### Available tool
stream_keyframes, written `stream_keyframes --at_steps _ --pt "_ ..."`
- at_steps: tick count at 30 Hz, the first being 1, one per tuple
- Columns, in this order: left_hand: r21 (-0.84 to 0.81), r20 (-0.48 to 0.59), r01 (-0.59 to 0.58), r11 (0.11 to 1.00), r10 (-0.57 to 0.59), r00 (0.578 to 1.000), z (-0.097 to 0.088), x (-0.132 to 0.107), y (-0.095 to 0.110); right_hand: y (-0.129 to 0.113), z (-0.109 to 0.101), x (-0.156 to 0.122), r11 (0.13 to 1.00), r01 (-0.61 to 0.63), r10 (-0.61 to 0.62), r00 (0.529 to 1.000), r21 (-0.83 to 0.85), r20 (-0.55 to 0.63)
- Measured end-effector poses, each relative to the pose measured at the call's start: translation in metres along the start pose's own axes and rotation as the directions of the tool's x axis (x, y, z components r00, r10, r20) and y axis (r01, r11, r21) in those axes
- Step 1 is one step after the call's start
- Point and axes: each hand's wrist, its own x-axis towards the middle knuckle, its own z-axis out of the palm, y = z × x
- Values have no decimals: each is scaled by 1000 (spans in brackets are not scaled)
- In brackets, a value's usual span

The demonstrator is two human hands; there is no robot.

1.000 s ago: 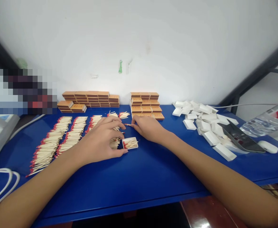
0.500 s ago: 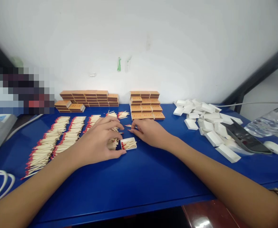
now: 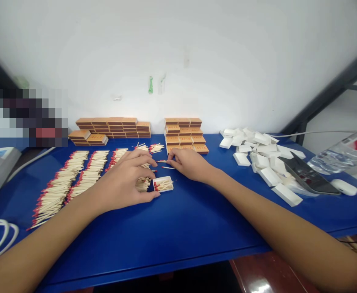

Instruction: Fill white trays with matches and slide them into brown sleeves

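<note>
My left hand (image 3: 128, 177) curves around the left end of a small white matchbox tray (image 3: 170, 188), thumb at its near side and a finger at its far corner. Red-headed matches (image 3: 164, 185) lie inside the tray. Just beyond it, my right hand (image 3: 188, 163) is closed in a pinch at a loose match (image 3: 162, 161); the fingertips are partly hidden. Another single match (image 3: 168, 167) rests on the blue table (image 3: 172, 228) close by. Behind and under my left hand lies a heap of matches (image 3: 142, 184), partly covered.
Long rows of matches (image 3: 56, 189) lie at the left. Stacked orange matchboxes (image 3: 111, 127) and a stepped stack (image 3: 186, 136) stand against the wall. To the right are piled white trays (image 3: 262, 152), a phone (image 3: 308, 175), a white mouse (image 3: 344, 187) and a plastic bottle (image 3: 343, 150).
My right hand has shifted slightly away from me, and a single match now shows uncovered beside its fingers. My left hand stays at the tray. The whole view has shifted a little.
</note>
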Motion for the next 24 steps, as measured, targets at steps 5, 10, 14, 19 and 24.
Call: stream_keyframes --at_steps 5,10,14,19,24 --pt "4 -5 -13 1000 13 1000 -2 1 -1 -2 -4 1 996 8 -4 999 -93 44" --pt "5 -4 2 1000 -2 1000 -3 2 -1 -9 -30 -18 998 63 -61 995 -18 82" --pt "-3 -2 7 1000 -7 1000 -2 1 0 -23 -42 -35 993 121 -120 980 3 160" --pt "21 0 -17 1000 17 1000 -2 2 0 -35 -34 -40 979 198 -202 948 42 246" --pt "18 -8 -15 1000 15 1000 -2 1 0 -28 -40 -40 972 206 -225 955 113 194"
